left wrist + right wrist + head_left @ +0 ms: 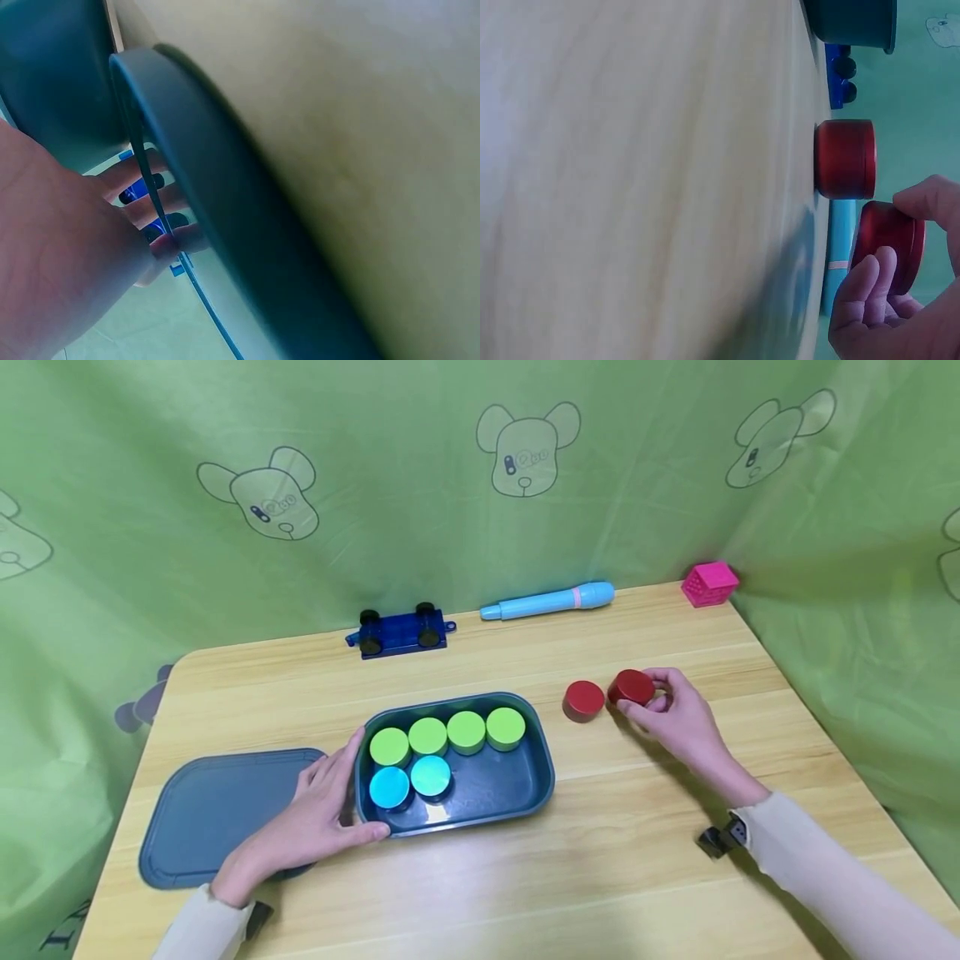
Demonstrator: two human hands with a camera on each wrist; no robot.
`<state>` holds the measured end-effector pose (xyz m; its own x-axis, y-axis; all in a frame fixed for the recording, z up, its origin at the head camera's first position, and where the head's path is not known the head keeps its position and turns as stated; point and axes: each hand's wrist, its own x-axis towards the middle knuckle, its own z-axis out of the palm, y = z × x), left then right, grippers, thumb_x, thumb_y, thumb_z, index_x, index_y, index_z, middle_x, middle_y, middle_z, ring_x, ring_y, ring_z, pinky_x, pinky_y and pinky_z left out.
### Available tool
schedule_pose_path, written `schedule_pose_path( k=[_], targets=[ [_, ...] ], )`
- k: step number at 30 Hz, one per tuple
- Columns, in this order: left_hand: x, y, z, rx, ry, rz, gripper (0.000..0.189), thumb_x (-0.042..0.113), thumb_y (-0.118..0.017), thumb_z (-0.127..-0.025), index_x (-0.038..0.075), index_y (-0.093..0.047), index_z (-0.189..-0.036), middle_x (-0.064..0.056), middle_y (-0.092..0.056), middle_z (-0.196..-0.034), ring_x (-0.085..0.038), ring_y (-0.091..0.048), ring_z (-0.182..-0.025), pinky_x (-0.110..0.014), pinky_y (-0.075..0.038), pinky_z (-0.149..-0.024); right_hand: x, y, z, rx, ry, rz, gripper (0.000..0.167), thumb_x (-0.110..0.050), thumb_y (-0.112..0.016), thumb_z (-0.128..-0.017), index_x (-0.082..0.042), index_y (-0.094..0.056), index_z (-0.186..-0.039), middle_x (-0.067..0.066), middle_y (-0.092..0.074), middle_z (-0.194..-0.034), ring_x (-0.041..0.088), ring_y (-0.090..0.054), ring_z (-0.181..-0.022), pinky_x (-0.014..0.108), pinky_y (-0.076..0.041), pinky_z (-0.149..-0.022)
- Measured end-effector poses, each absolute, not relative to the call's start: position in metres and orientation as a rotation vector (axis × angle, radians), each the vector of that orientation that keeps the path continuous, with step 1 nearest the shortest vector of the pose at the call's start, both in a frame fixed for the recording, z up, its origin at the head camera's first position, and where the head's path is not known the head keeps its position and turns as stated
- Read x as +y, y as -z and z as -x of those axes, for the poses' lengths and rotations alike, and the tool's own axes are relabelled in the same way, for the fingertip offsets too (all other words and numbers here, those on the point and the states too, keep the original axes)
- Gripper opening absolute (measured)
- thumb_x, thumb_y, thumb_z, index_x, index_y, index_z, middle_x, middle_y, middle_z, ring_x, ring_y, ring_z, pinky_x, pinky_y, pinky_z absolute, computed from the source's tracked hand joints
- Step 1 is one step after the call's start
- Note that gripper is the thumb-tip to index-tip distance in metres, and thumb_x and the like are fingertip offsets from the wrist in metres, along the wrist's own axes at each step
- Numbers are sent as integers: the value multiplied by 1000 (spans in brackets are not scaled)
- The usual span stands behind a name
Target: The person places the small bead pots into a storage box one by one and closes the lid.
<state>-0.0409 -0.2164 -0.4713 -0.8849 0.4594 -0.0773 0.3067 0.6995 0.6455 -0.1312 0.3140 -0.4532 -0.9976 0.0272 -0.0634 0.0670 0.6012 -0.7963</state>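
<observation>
My left hand holds the left end of a dark blue-grey rectangular box, thumb at the near corner and fingers at the far one. In the left wrist view the fingers show behind the box's rim. Green-topped cylinders form a row along the box's far side, with two blue-topped cylinders in front at the left. To the right, my right hand pinches a red cylinder, tilted and raised off the table. Another red cylinder stands just left of it.
A flat dark blue-grey lid lies left of the box, partly under the left forearm. Along the back are a blue toy wheeled chassis, a light blue pen-like stick and a pink cube. Green curtain borders the wooden table.
</observation>
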Motion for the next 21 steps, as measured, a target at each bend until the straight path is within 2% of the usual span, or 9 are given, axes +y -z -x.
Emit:
schedule_pose_path(
  k=[7, 21],
  targets=[
    [-216, 471, 40, 2672, -954, -607, 129, 63, -82, -92, 26, 9, -176, -16, -19, -179, -43, -20, -162, -75, -7, -121, 310, 449, 124, 2800, 1470, -43, 66, -30, -84, -100, 2, -53, -148, 15, -63, -111, 17, -59, -86, 21, -50, -67],
    [-215, 470, 39, 2672, -968, -602, 128, 59, -83, -92, 26, 7, -177, -19, -20, -179, -52, -17, -159, -78, -9, -119, 284, 434, 105, 2922, 1548, 196, 57, -15, -90, -93, -2, -61, -140, 13, -66, -97, 18, -59, -79, 15, -50, -69]
  ],
)
